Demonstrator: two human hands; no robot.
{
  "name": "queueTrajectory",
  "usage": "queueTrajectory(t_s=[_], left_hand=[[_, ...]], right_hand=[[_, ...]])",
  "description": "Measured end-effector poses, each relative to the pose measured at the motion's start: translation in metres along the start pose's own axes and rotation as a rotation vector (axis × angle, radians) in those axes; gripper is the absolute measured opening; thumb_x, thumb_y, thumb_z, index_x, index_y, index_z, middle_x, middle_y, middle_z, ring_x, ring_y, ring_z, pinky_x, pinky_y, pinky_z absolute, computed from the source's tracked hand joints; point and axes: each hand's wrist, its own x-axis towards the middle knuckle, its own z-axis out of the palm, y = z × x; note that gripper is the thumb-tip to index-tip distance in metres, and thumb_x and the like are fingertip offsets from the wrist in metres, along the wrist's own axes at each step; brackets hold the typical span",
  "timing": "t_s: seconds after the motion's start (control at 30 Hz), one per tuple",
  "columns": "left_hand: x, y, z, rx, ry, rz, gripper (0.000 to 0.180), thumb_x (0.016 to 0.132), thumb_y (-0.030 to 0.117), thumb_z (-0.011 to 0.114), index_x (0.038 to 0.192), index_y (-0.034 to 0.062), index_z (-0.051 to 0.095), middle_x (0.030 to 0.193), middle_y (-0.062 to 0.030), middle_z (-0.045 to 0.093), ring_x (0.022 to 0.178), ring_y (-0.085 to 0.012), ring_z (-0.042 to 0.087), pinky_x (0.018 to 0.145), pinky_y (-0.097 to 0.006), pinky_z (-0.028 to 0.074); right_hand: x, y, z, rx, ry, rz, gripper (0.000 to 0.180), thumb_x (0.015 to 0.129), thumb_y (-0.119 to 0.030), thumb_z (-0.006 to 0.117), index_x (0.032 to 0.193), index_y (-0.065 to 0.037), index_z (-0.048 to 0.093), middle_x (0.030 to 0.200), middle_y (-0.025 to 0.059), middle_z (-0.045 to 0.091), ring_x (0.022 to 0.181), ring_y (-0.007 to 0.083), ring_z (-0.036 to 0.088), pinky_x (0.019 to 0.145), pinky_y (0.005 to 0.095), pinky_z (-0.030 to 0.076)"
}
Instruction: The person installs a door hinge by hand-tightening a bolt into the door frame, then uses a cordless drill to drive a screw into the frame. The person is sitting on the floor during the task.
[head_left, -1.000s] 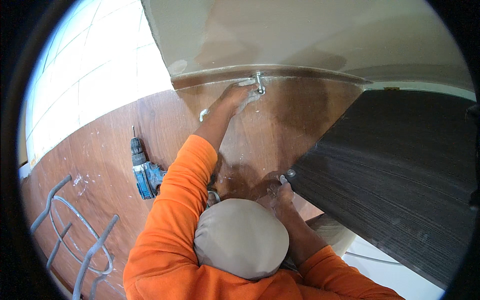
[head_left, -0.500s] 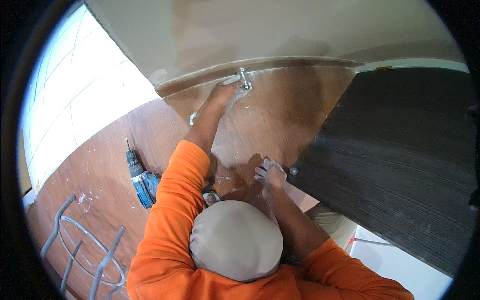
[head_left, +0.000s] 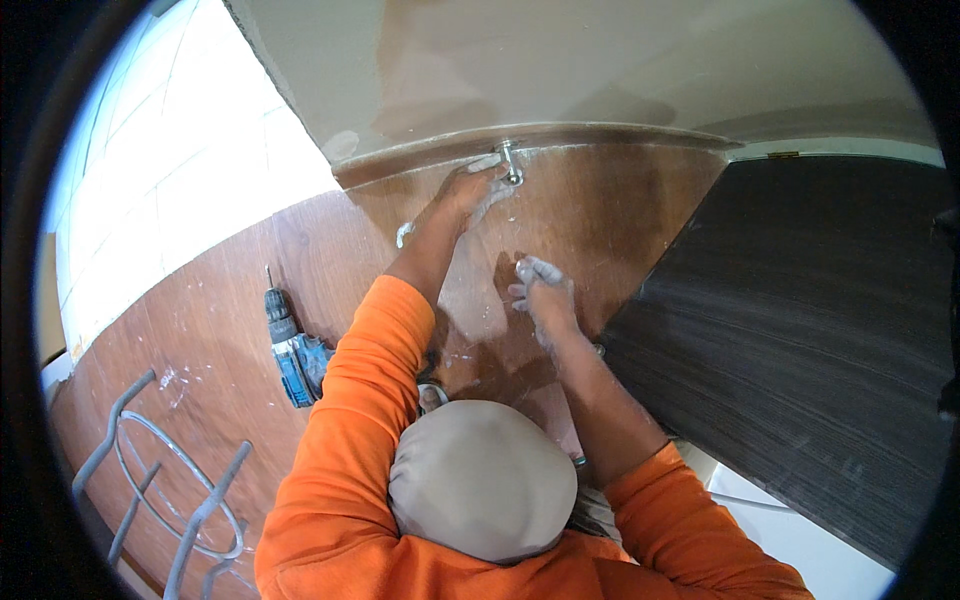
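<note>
1. Holding the slim metal fitting (head_left: 508, 157) at the far side, the left hand (head_left: 478, 188) has its fingers gathered narrowly round the shiny cylinder. The fitting sits by the brown baseboard (head_left: 610, 138), above the wood floor (head_left: 640, 230); whether it is fastened there, I cannot tell.

2. Nearer and a little to the right, the right hand (head_left: 546, 298) is raised, apart from the fitting, its fingers bent and drawn fairly narrow. Something small may be pinched at the pale, dusty fingertips, but I cannot tell.

3. The step in hand looks like steadying the fitting at the baseboard with the left hand, while the right is free of it.

4. As a judgement, the next move calls for keeping that left grip calm and the fitting in line, since a small slip would shift where it meets the baseboard. Any reach by the right hand would run far and slightly left, clear of the left fingers.

5. To the left lies a blue and black drill (head_left: 298, 362), near the left sleeve (head_left: 375, 345). To the right stands a dark door panel (head_left: 800, 310); near left is a grey tube frame (head_left: 208, 508) with a ring.
</note>
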Motion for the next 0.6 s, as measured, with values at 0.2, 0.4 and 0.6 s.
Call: queueTrajectory(t_s=[0.2, 0.4, 0.6], left_hand=[[-0.002, 0.002, -0.002, 0.048, 0.024, -0.035, 0.036, 0.088, 0.015, 0.073, 0.116, -0.0061, 0.064, 0.109, -0.0111, 0.068, 0.094, -0.0207, 0.067, 0.082, -0.029, 0.055], [0.001, 0.000, -0.004, 0.051, -0.011, -0.021, 0.035, 0.092, 0.015, 0.068, 0.120, -0.0041, 0.061, 0.113, -0.0132, 0.067, 0.100, -0.0240, 0.067, 0.088, -0.033, 0.054], [-0.003, 0.007, 0.000, 0.190, 0.054, -0.111, 0.035, 0.093, 0.020, 0.070, 0.119, -0.0017, 0.061, 0.109, -0.0117, 0.067, 0.096, -0.0224, 0.066, 0.081, -0.032, 0.056]], right_hand=[[0.027, -0.037, -0.005, 0.021, 0.002, -0.060, 0.035, 0.098, -0.025, 0.060, 0.122, 0.000, 0.063, 0.103, 0.0106, 0.069, 0.080, 0.0207, 0.068, 0.060, 0.0326, 0.054], [0.046, -0.055, -0.005, -0.078, -0.106, -0.070, 0.033, 0.102, -0.017, 0.048, 0.131, -0.002, 0.055, 0.114, 0.0145, 0.068, 0.089, 0.0248, 0.069, 0.067, 0.0342, 0.056], [0.077, -0.077, 0.013, -0.003, -0.241, 0.005, 0.037, 0.106, -0.026, 0.036, 0.130, -0.004, 0.053, 0.111, 0.0132, 0.069, 0.089, 0.0253, 0.070, 0.070, 0.0357, 0.057]])
